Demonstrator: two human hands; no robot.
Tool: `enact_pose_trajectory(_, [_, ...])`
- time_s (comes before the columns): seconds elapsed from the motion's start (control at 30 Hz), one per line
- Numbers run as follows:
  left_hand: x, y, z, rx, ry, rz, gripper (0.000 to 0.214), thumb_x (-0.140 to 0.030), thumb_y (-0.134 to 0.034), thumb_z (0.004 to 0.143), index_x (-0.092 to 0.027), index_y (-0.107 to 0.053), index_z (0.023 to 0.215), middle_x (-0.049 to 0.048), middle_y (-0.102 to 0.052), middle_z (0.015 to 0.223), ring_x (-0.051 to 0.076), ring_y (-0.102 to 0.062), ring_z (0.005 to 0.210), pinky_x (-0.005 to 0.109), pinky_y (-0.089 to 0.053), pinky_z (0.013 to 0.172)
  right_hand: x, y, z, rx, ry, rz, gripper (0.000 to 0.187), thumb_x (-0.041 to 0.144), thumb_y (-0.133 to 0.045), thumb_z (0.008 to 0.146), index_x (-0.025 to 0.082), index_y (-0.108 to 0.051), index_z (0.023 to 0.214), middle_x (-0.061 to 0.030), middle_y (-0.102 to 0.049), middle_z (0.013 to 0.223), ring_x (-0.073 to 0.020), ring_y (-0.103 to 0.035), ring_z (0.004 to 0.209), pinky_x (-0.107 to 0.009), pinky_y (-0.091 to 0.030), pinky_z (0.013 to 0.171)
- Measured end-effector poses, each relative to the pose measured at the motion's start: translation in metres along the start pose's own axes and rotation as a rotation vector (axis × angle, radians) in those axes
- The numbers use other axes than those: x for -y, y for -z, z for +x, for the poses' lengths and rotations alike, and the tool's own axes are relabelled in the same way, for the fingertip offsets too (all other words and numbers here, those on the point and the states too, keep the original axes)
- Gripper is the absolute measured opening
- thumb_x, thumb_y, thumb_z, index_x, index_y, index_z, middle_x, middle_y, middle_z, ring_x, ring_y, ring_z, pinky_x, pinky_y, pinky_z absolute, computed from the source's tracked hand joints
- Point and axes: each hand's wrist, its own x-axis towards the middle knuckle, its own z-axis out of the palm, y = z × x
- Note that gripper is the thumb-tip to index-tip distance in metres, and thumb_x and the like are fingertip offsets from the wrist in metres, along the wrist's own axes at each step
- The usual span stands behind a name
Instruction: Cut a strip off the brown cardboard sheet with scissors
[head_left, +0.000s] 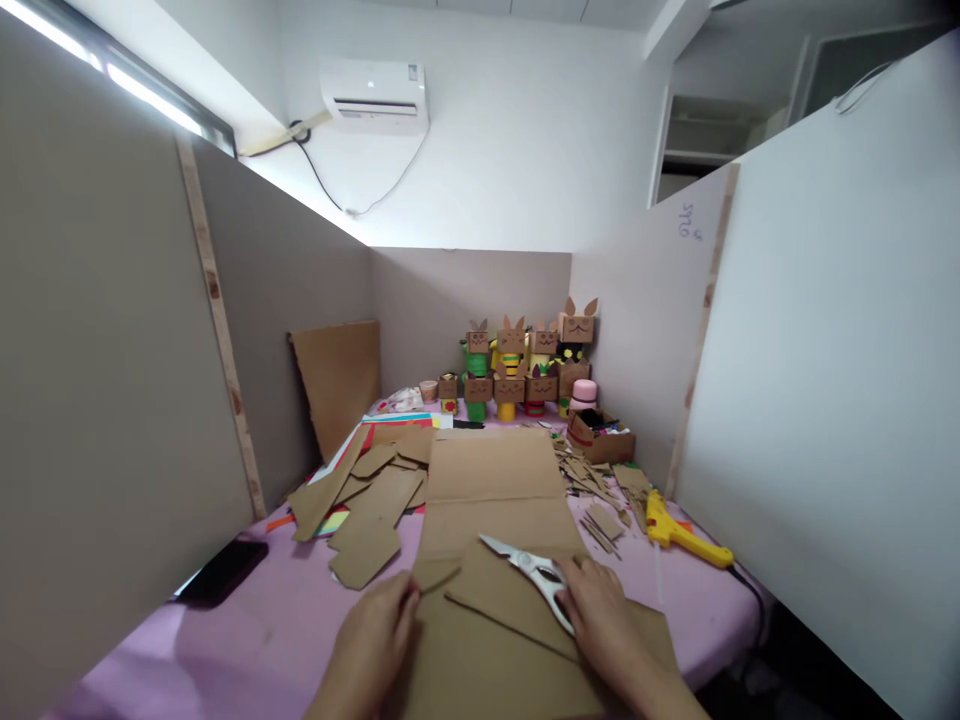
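A large sheet of brown cardboard (495,520) with fold lines stretches away in front of me. My left hand (379,630) is closed at its left side, pinching a thin cardboard strip (441,581) between thumb and fingers. White-handled scissors (536,572) lie nearly flat over the sheet, blades slightly parted and pointing away to the left. Around their handles is my right hand (604,615), its fingers curled and partly hidden. Between the hands, a dark cut edge (510,627) runs slantwise across the cardboard.
Cardboard offcuts (375,510) are heaped on the left, with scraps (592,475) on the right. A yellow glue gun (682,535) with a cord lies right, a black phone (223,572) left. Several box-headed animal figures (510,385) stand behind, near a small open box (600,440). Partitions enclose the table.
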Motion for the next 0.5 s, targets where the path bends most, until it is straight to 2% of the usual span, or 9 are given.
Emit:
enact_pose_trajectory(0.07, [0.006, 0.008, 0.008, -0.065, 0.040, 0.056, 0.034, -0.017, -0.028, 0.087, -0.009, -0.059, 0.098, 0.0185, -0.066, 0.101, 0.030, -0.061, 0.095, 0.043, -0.044, 0.082, -0.012, 0.001, 0.002, -0.045, -0.055, 0.032, 0.039, 0.013, -0.035, 0.085, 0.010, -0.056, 0.117, -0.0175, -0.060, 0.105, -0.0314, -0.053, 0.100, -0.042, -0.038, 0.088])
enact_pose_trajectory(0.13, [0.004, 0.008, 0.014, -0.106, 0.045, 0.109, 0.042, -0.014, -0.030, 0.085, 0.000, -0.049, 0.120, 0.0284, -0.049, 0.128, 0.039, -0.046, 0.119, 0.054, -0.032, 0.097, -0.029, 0.005, 0.005, -0.093, -0.112, 0.065, 0.039, 0.017, -0.034, 0.086, 0.009, -0.051, 0.120, -0.0176, -0.058, 0.112, -0.0301, -0.052, 0.104, -0.041, -0.038, 0.090])
enact_pose_trajectory(0.17, [-0.002, 0.004, 0.016, -0.099, 0.022, 0.122, 0.048, -0.014, -0.033, 0.084, 0.003, -0.043, 0.127, 0.0297, -0.038, 0.138, 0.040, -0.035, 0.128, 0.055, -0.024, 0.103, -0.038, 0.008, 0.007, -0.113, -0.140, 0.078, 0.039, 0.019, -0.035, 0.086, 0.008, -0.050, 0.120, -0.0177, -0.057, 0.115, -0.0298, -0.052, 0.106, -0.040, -0.038, 0.090])
enact_pose_trajectory(0.23, [-0.020, -0.008, 0.015, -0.020, -0.068, 0.113, 0.056, -0.021, -0.042, 0.082, 0.000, -0.038, 0.134, 0.0250, -0.028, 0.147, 0.036, -0.025, 0.135, 0.049, -0.021, 0.109, -0.054, 0.014, 0.013, -0.137, -0.187, 0.094, 0.037, 0.020, -0.036, 0.085, 0.008, -0.051, 0.117, -0.0177, -0.057, 0.117, -0.0301, -0.051, 0.109, -0.040, -0.039, 0.091])
enact_pose_trajectory(0.3, [-0.047, -0.022, 0.012, 0.087, -0.178, 0.075, 0.066, -0.030, -0.055, 0.076, -0.011, -0.038, 0.137, 0.0159, -0.026, 0.150, 0.030, -0.021, 0.138, 0.044, -0.022, 0.111, -0.065, 0.020, 0.020, -0.137, -0.203, 0.097, 0.036, 0.020, -0.038, 0.084, 0.008, -0.053, 0.114, -0.0175, -0.059, 0.115, -0.0306, -0.052, 0.108, -0.040, -0.040, 0.090])
enact_pose_trajectory(0.33, [-0.061, -0.029, 0.011, 0.147, -0.223, 0.049, 0.071, -0.032, -0.058, 0.074, -0.016, -0.035, 0.139, 0.0126, -0.020, 0.151, 0.029, -0.016, 0.139, 0.046, -0.022, 0.110, -0.068, 0.022, 0.024, -0.131, -0.197, 0.096, 0.035, 0.019, -0.040, 0.082, 0.008, -0.054, 0.113, -0.0171, -0.060, 0.113, -0.0306, -0.053, 0.107, -0.040, -0.040, 0.090])
enact_pose_trajectory(0.4, [-0.087, -0.042, 0.011, 0.276, -0.327, 0.034, 0.087, -0.038, -0.066, 0.067, -0.020, -0.026, 0.142, 0.0120, -0.009, 0.153, 0.032, -0.005, 0.139, 0.057, -0.015, 0.108, -0.070, 0.023, 0.032, -0.115, -0.160, 0.094, 0.035, 0.017, -0.043, 0.080, 0.009, -0.056, 0.111, -0.0160, -0.062, 0.112, -0.0296, -0.055, 0.105, -0.039, -0.040, 0.090])
enact_pose_trajectory(0.43, [-0.099, -0.048, 0.012, 0.331, -0.385, 0.051, 0.092, -0.043, -0.068, 0.064, -0.021, -0.025, 0.142, 0.0136, -0.007, 0.152, 0.035, -0.004, 0.138, 0.062, -0.014, 0.106, -0.070, 0.022, 0.036, -0.105, -0.133, 0.094, 0.035, 0.017, -0.045, 0.078, 0.010, -0.057, 0.111, -0.0153, -0.062, 0.111, -0.0287, -0.055, 0.105, -0.038, -0.040, 0.090])
enact_pose_trajectory(0.5, [-0.118, -0.059, 0.018, 0.402, -0.487, 0.083, 0.092, -0.047, -0.067, 0.064, -0.020, -0.025, 0.142, 0.0158, -0.012, 0.151, 0.038, -0.009, 0.137, 0.068, -0.016, 0.101, -0.067, 0.018, 0.043, -0.077, -0.084, 0.102, 0.035, 0.015, -0.047, 0.076, 0.011, -0.058, 0.109, -0.0140, -0.064, 0.109, -0.0268, -0.057, 0.103, -0.035, -0.041, 0.090])
